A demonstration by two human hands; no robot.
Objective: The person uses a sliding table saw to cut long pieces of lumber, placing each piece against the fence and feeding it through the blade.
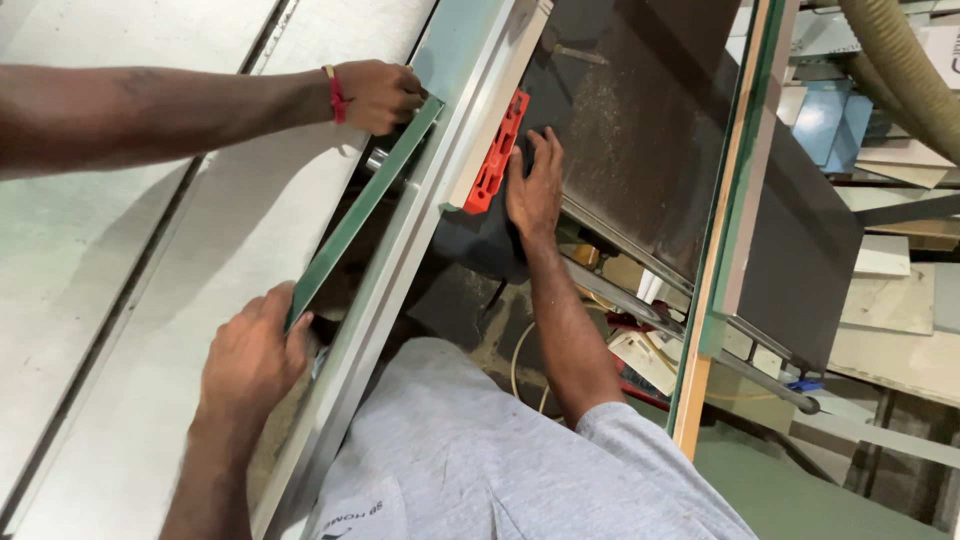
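Observation:
My left hand (250, 352) grips the near end of a long thin green strip (365, 205) that lies slanted along a pale metal rail (395, 275). Another person's hand (380, 95), with a red band at the wrist, holds the strip's far end. My right hand (535, 185) lies flat, fingers apart, on a dark dusty panel (640, 130). It sits just right of a red plastic part (497, 150) fixed to the rail and holds nothing.
A grey metal machine table (120, 260) with a long groove fills the left side. A green board with a wooden edge (722, 230) stands on the right. A ribbed hose (900, 70) and stacked offcuts (890, 290) are at far right. Cables lie below the panel.

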